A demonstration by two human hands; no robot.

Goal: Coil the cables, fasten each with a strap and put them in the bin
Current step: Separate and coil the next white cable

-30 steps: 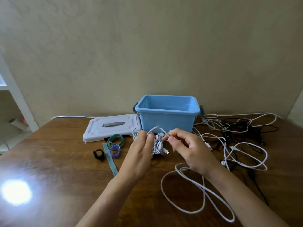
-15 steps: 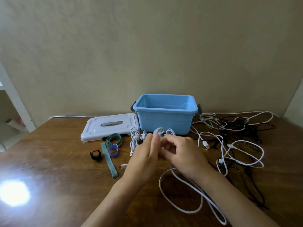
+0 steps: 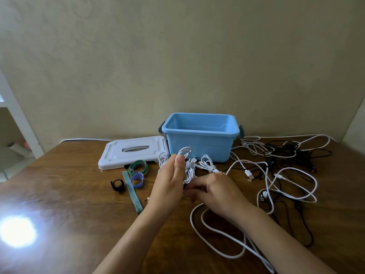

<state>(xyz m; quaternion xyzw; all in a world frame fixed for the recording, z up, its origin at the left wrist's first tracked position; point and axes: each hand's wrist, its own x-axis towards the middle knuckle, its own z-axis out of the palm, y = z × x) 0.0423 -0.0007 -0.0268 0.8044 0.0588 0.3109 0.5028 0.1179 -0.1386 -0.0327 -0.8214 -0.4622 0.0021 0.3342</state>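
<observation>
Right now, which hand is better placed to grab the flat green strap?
Probably the left hand: the flat green strap lies just left of it, though it grips the white cable coil.

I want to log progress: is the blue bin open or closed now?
Open. The blue bin has no cover on it; its white lid lies flat on the table beside it.

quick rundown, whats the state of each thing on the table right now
blue bin: open, lid off, nothing visible inside
white lid: flat on table beside bin
white cable: partly coiled in both hands, tail loose on table
left hand: gripping the coil
right hand: pinching the cable
green strap: laid out straight
green, purple, black straps: rolled up, unused
cable pile: tangled, uncoiled
</observation>
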